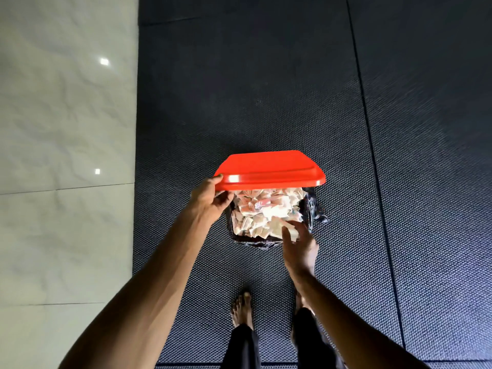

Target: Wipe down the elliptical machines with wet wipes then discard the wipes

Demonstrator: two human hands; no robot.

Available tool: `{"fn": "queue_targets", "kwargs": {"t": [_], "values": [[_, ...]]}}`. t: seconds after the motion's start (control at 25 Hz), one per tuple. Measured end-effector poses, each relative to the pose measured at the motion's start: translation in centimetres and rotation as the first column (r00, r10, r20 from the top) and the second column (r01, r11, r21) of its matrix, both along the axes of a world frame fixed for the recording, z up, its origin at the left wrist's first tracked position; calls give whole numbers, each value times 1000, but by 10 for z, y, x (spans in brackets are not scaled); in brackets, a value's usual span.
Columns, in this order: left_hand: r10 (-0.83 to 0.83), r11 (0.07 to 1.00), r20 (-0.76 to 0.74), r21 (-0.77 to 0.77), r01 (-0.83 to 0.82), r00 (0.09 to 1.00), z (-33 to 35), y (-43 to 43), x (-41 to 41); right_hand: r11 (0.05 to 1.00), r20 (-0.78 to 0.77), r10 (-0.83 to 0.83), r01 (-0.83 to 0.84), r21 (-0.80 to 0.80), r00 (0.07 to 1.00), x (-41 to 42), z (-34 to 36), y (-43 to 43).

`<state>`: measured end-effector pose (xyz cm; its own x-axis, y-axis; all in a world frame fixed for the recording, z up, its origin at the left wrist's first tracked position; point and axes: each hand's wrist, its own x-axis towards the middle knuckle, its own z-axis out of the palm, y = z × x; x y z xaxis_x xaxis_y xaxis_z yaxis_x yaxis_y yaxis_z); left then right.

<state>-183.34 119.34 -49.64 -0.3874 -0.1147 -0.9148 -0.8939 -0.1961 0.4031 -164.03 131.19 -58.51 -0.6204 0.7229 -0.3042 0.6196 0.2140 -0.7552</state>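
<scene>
A small bin lined with a black bag (314,211) stands on the dark mat, full of several crumpled white wipes (263,211). My left hand (210,201) grips the near left edge of its red lid (269,169) and holds it tilted up over the bin. My right hand (298,243) reaches over the bin's near right corner, fingers spread, touching a white wipe (288,231) at the top of the pile; whether the fingers pinch it I cannot tell.
Dark textured rubber mat (266,89) covers the floor, with seams running away on the right. Glossy white tiles (66,129) lie to the left. My bare feet (242,307) stand just behind the bin. No elliptical machine is in view.
</scene>
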Motion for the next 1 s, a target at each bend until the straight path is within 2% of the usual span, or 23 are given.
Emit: {"fn": "queue_targets", "kwargs": {"t": [0.12, 0.32, 0.44, 0.52, 0.6, 0.68, 0.8, 0.92, 1.0], "values": [[34, 999, 2, -3, -34, 999, 5, 6, -13, 975, 164, -78, 109, -192, 983, -40, -35, 5], [38, 999, -21, 27, -38, 999, 6, 13, -20, 814, 188, -122, 207, -543, 974, -90, -79, 5], [57, 998, -38, -2, -58, 998, 0, 14, -16, 817, 235, -92, 209, -537, 968, -94, -90, 8], [76, 996, -33, -40, -77, 997, -6, 12, -9, 857, 228, -172, 260, -445, 958, -88, -84, 12], [81, 993, -9, -83, -81, 997, -13, 9, 2, 919, 229, -184, 251, -305, 956, -72, -67, 18], [109, 984, 22, -141, -105, 994, -15, 8, 19, 932, 282, -220, 287, -224, 934, -53, -45, 24], [125, 974, 79, -198, -107, 989, -14, 6, 54, 884, 280, -270, 352, -306, 921, -11, -15, 22], [107, 975, 149, -208, -75, 983, -7, 4, 92, 860, 239, -156, 251, -445, 958, 28, 9, 15], [55, 978, 109, -205, -32, 993, 7, 11, 108, 857, 209, -131, 216, -467, 969, 29, 22, 19]]}}
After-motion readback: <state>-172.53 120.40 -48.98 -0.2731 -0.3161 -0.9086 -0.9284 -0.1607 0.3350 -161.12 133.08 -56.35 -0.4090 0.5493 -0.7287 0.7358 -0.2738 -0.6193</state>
